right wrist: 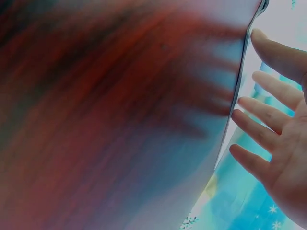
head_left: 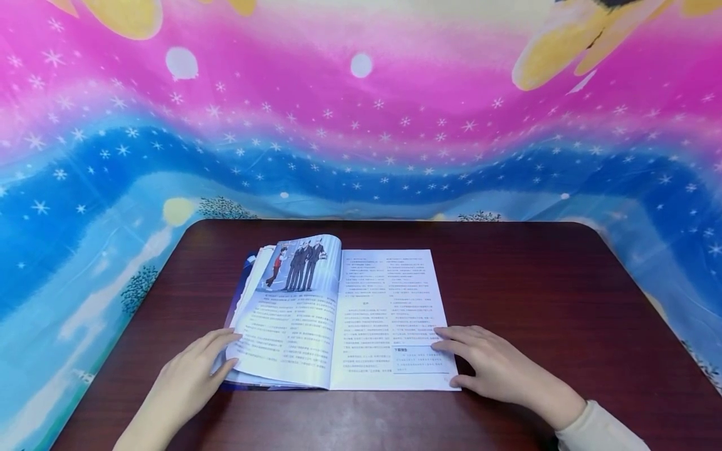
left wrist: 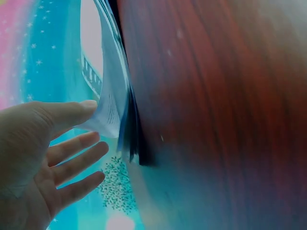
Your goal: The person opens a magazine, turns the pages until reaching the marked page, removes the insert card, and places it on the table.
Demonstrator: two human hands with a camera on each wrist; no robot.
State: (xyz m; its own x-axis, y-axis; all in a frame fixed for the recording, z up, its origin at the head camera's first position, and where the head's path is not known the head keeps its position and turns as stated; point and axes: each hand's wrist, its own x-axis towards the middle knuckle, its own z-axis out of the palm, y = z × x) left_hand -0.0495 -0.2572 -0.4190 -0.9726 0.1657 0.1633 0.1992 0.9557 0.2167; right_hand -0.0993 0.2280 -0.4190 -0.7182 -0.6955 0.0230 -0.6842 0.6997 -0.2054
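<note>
An open magazine (head_left: 366, 326) lies on the dark wooden table, its left page bearing a picture of several suited figures above columns of text. On the right page there is only print. At the lower left edge, my left hand (head_left: 194, 366) rests with the fingers loosely extended. Its thumb (left wrist: 79, 112) lies right at the curved page edge in the left wrist view, the other fingers spread apart below. My right hand (head_left: 491, 363) touches the lower right edge of the right page, fingers relaxed and separated, as the right wrist view shows the right hand (right wrist: 288, 129) too.
The dark reddish-brown table (head_left: 536, 282) reaches to a pink and blue printed cloth (head_left: 361, 125) hung behind and around it. Several leaves stack up and bulge on the magazine's left side, with a dark blue cover (head_left: 239, 282) showing beneath.
</note>
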